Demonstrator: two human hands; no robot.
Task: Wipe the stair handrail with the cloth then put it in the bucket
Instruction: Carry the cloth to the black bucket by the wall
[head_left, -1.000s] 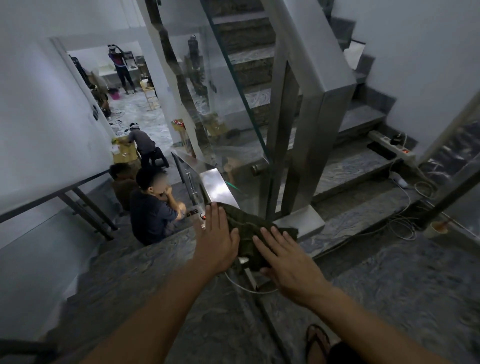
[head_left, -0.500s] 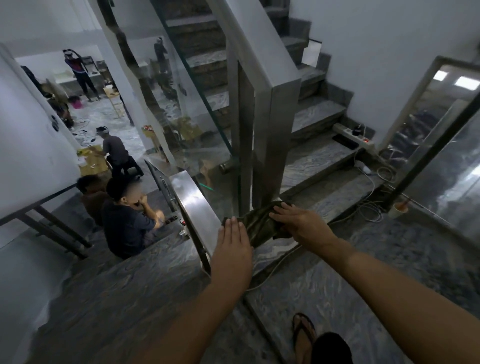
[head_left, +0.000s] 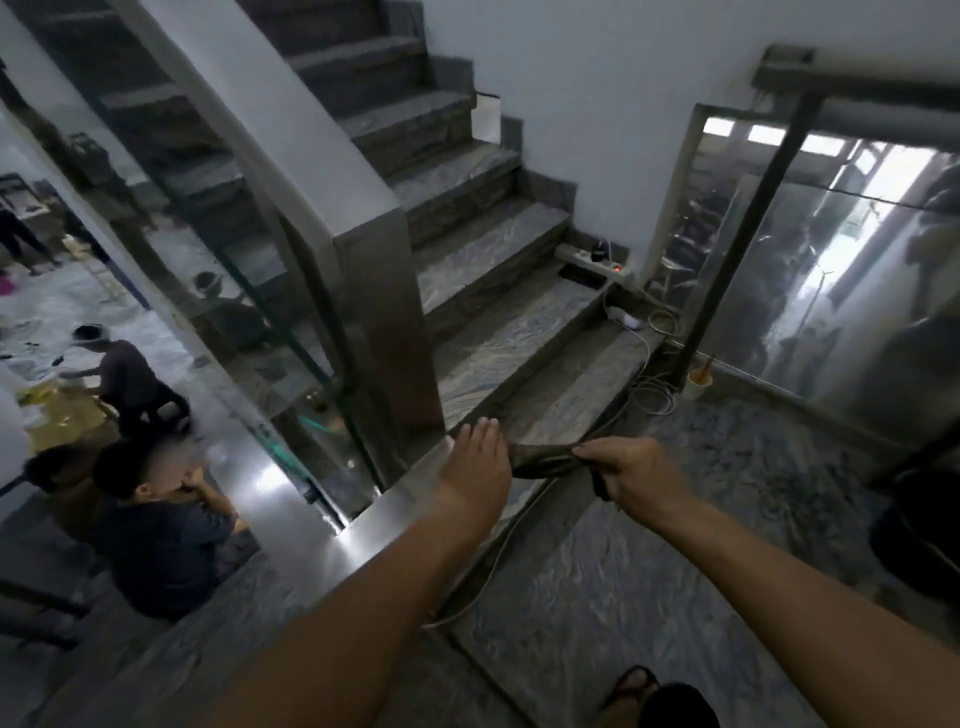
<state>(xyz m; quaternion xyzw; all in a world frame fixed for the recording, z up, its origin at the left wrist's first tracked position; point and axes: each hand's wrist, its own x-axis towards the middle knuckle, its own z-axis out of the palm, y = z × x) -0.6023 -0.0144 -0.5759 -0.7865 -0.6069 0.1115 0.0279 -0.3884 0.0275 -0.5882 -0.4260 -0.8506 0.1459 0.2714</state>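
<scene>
The steel handrail runs down from the landing corner toward the lower left, with a glass panel beneath it. My left hand lies flat on the rail's top end, fingers together, over one end of the dark green cloth. My right hand grips the cloth's other end, pulling it taut to the right off the rail. A dark round shape at the right edge may be the bucket; I cannot tell.
Stone stairs climb ahead behind a steel post. A power strip and loose cables lie on the lower steps, with a small cup beside a glass door. People sit on the stairs below left. My sandalled foot stands on the landing.
My right hand went from lying flat on the cloth to closing on it and drawing it rightward. The view swung right, showing the glass door. My left hand stayed on the rail end.
</scene>
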